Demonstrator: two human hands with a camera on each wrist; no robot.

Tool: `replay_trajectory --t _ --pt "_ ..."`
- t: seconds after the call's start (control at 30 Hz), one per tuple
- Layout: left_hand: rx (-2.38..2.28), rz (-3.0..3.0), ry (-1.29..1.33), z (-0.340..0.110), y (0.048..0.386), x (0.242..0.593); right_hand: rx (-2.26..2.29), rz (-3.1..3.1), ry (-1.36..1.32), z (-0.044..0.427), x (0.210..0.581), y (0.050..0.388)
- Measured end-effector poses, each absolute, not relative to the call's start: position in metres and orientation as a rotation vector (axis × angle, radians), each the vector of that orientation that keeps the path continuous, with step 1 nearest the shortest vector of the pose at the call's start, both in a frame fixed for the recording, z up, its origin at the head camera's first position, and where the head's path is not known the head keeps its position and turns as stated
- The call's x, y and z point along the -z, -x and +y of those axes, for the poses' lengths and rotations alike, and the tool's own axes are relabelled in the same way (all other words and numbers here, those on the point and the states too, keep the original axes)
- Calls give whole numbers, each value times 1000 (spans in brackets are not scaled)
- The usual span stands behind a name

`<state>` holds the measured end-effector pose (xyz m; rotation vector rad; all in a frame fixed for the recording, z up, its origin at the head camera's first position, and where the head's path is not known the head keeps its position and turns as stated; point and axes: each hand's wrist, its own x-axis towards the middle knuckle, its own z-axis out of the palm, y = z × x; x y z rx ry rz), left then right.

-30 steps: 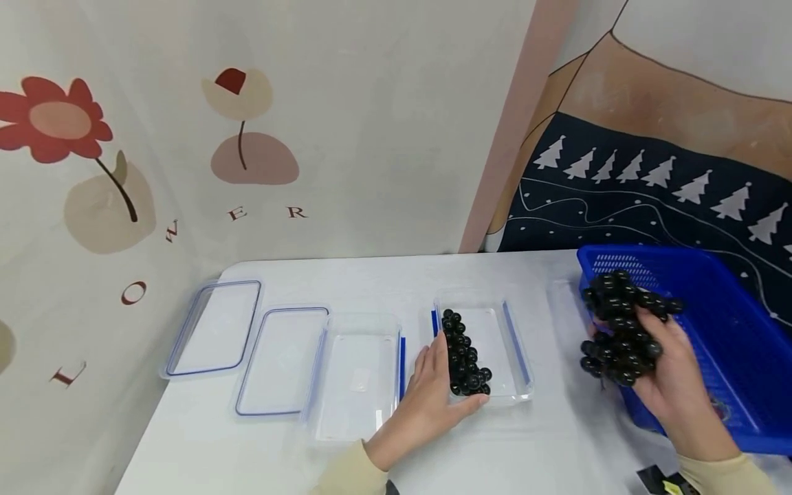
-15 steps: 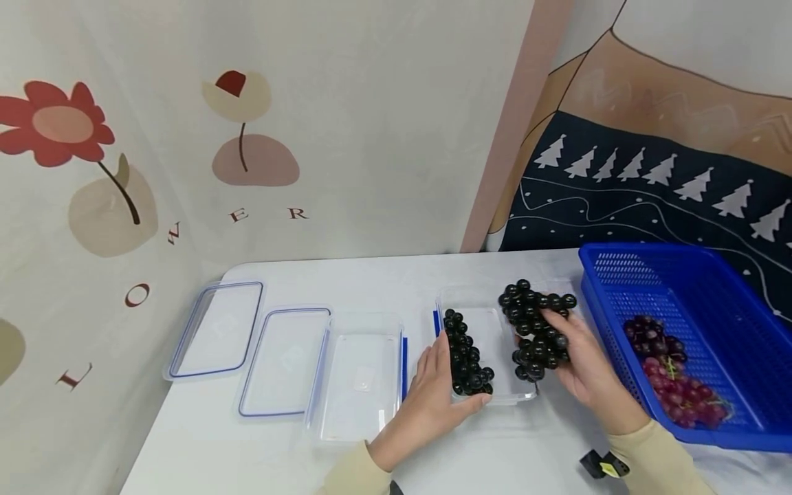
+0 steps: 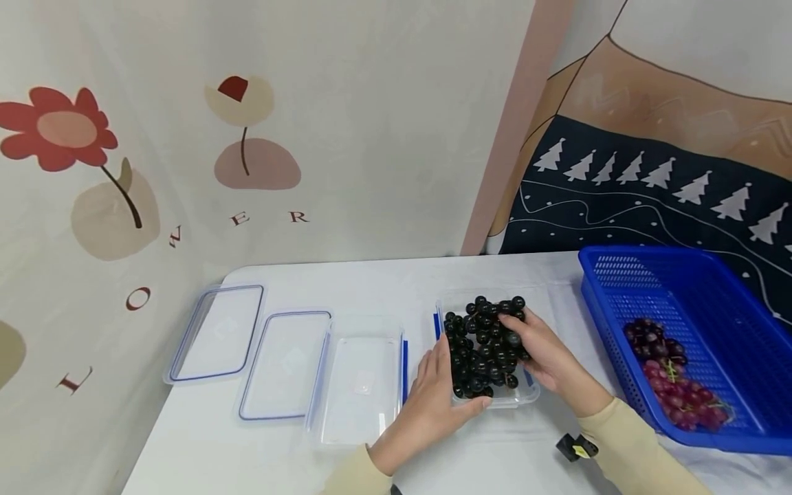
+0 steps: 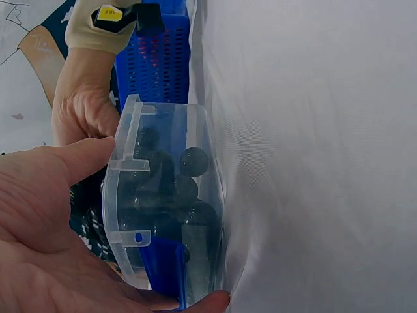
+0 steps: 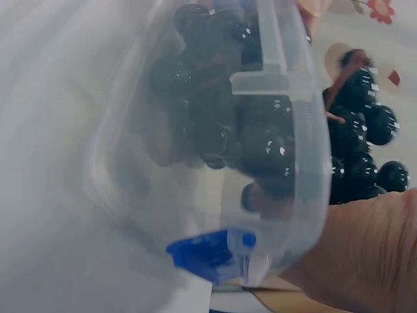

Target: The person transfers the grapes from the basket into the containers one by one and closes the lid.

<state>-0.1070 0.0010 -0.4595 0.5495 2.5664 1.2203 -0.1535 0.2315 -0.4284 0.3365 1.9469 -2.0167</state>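
My right hand (image 3: pixel 551 354) grips a bunch of black grapes (image 3: pixel 491 337) inside a clear plastic container (image 3: pixel 526 393). Its thumb lies over the grapes from the right side. Another bunch of black grapes (image 3: pixel 456 344) lies along the container's left wall, partly covered by the held bunch. At the container's front left corner, my left hand (image 3: pixel 427 399) holds the wall, thumb toward the front and fingers along the left side. Through the wall in the left wrist view, dark grapes (image 4: pixel 194 162) show above a blue latch (image 4: pixel 166 267). The right fingertips are hidden behind grapes.
Left of the container stands a second clear container (image 3: pixel 359 412), with two blue-rimmed lids (image 3: pixel 281 416) (image 3: pixel 207 376) beyond it. A blue basket (image 3: pixel 603 330) at right holds dark grapes (image 3: pixel 654 342) and red grapes (image 3: pixel 683 399). A printed curtain (image 3: pixel 371 137) hangs behind the table.
My right hand has carried the black grape bunch leftward from over the blue basket into the container, uncovering the dark and red grapes in the basket. My left hand has stayed in place.
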Motion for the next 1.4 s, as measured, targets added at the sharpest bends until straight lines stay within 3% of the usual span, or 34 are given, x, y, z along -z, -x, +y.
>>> replay_trajectory --t 0.53,0.97,1.2,1.4 --pt "-1232 2569 -539 0 107 462 1760 2165 -250 209 441 170" --pt "-1226 2576 -544 1 106 461 1678 2892 31 206 441 128" --pt "-1213 2585 -542 -1 106 459 1697 2829 22 211 427 91" --pt "-1211 2565 -539 0 105 458 1637 2668 27 217 419 92"
